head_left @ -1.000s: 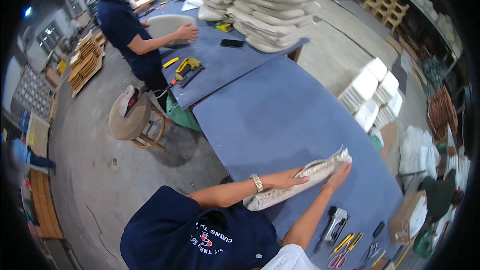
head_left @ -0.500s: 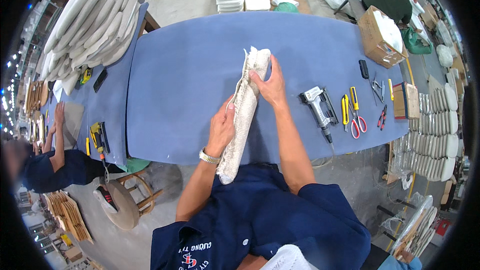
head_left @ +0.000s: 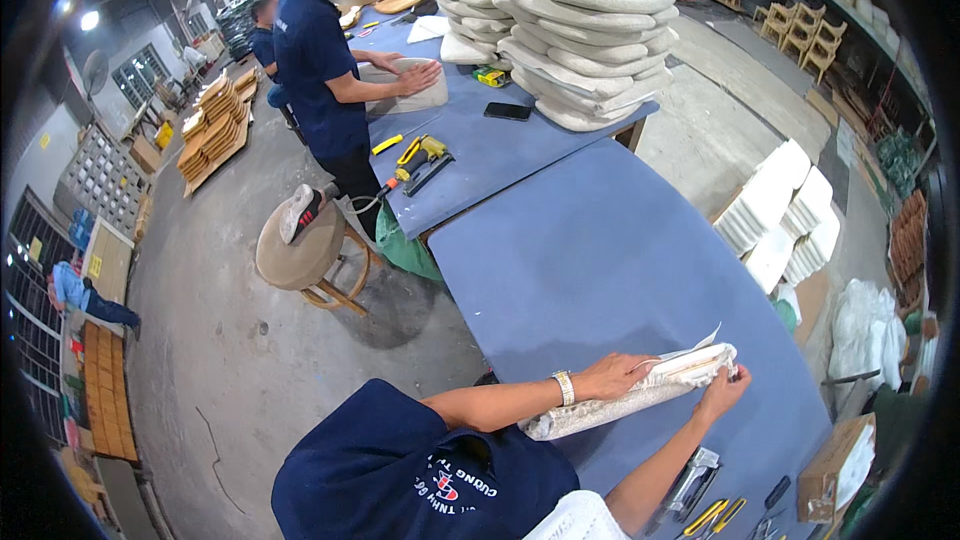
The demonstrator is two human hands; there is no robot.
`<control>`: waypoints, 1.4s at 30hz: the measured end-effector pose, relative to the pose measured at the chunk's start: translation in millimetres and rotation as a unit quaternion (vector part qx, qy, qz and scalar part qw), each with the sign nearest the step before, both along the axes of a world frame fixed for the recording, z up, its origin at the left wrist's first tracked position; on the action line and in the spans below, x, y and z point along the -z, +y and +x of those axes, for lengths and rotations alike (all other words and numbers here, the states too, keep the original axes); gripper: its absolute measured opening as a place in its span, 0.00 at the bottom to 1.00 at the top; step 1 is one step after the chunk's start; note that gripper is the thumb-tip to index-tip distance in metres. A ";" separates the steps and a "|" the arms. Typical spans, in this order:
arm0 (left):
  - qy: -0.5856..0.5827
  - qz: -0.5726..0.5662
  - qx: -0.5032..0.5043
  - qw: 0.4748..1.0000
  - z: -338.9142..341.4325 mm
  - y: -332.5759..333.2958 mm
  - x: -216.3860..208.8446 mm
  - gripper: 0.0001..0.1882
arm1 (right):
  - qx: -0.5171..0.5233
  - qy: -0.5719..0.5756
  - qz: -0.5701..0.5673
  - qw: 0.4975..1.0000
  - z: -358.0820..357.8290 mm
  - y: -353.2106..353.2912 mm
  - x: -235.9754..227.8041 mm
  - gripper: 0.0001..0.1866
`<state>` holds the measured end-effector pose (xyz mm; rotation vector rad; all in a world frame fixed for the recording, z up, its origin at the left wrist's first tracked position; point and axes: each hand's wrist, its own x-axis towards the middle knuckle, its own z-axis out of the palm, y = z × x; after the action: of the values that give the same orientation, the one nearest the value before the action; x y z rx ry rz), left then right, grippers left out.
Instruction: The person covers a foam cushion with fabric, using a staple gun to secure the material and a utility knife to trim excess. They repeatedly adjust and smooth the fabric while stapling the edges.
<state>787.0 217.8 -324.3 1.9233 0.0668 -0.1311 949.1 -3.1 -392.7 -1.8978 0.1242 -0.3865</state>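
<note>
Pale beige roll (head_left: pixel 625 411), slanted over the table (head_left: pixel 590 250).
It is long and narrow, rough-looking. Its near end is close to the table's edge; its far end, over the table, is wrinkled and partly open, with one thin flap (head_left: pixel 703 343) sticking out.

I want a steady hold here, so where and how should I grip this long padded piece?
Probably from above, with the left hand farther down the lower-left stretch of the long padded piece. It looks slim, rounded and free there, while the fabric at its upper-right end looks loose and bunched beside the right hand.
</note>
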 end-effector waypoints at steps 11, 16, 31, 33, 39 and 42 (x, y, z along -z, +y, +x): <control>0.082 0.025 0.041 0.995 63.2 -26.8 15.0 0.30 | -0.033 0.131 0.248 0.959 34.6 -30.8 42.5 0.20; 0.018 -0.027 0.031 0.999 110.9 -18.4 13.1 0.25 | 0.024 0.170 0.316 0.933 10.4 37.8 2.0 0.23; 0.001 -0.088 -0.001 0.996 147.0 -43.9 29.8 0.21 | 0.082 0.178 -0.034 0.980 -30.9 41.3 -59.0 0.25; 0.014 -0.145 -0.015 0.989 147.1 -44.9 24.7 0.22 | 0.105 0.166 -0.094 0.976 -39.1 54.6 -64.1 0.24; 0.080 -0.301 0.098 0.945 245.7 -34.9 32.4 0.33 | 0.112 0.106 -0.092 0.984 -38.9 80.3 -54.4 0.21; 0.052 -0.186 0.253 0.948 281.7 -57.5 30.5 0.37 | 0.121 0.119 -0.103 0.980 -34.6 91.3 -55.0 0.19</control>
<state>1068.7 160.3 -354.8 1.5162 -0.3624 -0.5520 914.5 88.1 -337.7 -2.1362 0.4948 -0.3449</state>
